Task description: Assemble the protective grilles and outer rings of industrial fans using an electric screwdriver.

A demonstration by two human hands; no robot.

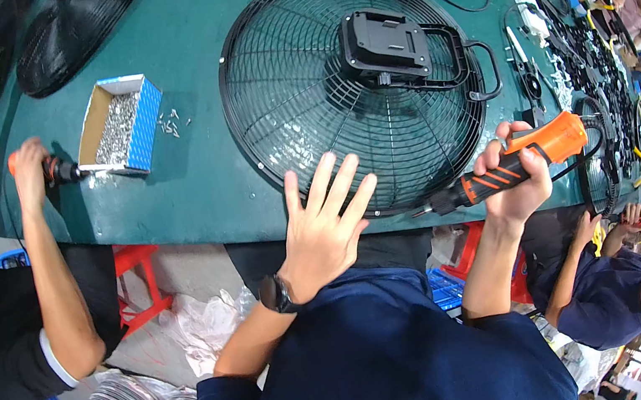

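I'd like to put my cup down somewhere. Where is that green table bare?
Bare green table lies between the box of screws and the round fan guard, and along the near edge below the box. The far right end, past the guard's black handle, is crowded with parts.

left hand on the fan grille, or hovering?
Cannot tell. In the head view the left hand, fingers spread, overlaps the near rim of the black wire fan grille, but from above neither contact nor a gap shows plainly.

Orange-black electric screwdriver (514,165), gripped, tilted.
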